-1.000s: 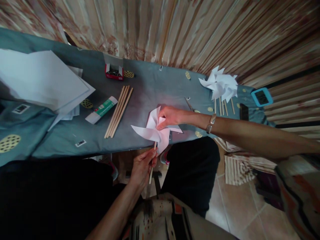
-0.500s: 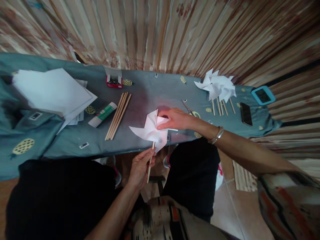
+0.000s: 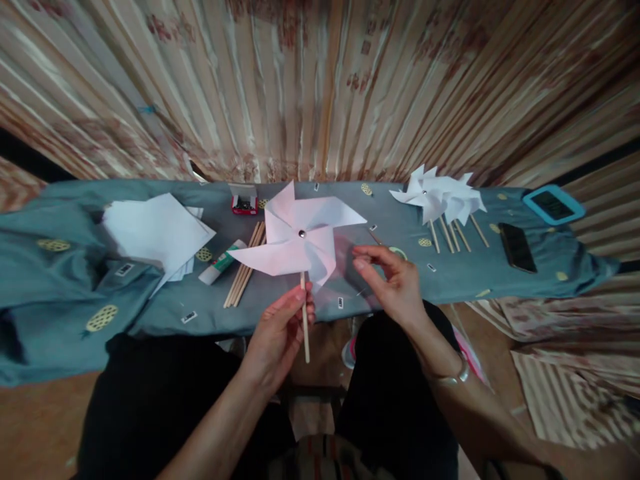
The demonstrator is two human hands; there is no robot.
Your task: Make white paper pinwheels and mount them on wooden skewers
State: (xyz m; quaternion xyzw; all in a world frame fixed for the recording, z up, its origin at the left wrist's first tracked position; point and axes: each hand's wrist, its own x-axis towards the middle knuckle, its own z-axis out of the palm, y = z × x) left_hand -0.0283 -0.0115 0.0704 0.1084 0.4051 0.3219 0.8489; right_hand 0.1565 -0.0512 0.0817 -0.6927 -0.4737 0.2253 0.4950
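A white paper pinwheel (image 3: 281, 223) faces me, upright, with a round metal pin at its centre. My left hand (image 3: 275, 333) is closed around its wooden stick just below the paper blades. My right hand (image 3: 393, 283) is off to the right of the pinwheel, touching nothing; its fingers are bent, with thumb and forefinger a little apart. Behind that hand lie scissors (image 3: 399, 253), mostly hidden by it. Partly covered by the pinwheel's left blade are several loose wooden sticks (image 3: 240, 283) and a green-and-white glue stick (image 3: 220, 263).
White paper sheets (image 3: 150, 230) are stacked on the left of the cloth-covered table (image 3: 320, 320). At the back stands a small red box (image 3: 245, 205) of pins. Several other pinwheels (image 3: 435, 193) lie at the right, near a phone (image 3: 518, 247) and a blue-framed device (image 3: 554, 204).
My right hand has let go of the pinwheel's blades and drawn away to the right. The pinwheel has been raised and turned to face me, its pin showing. The view has shifted.
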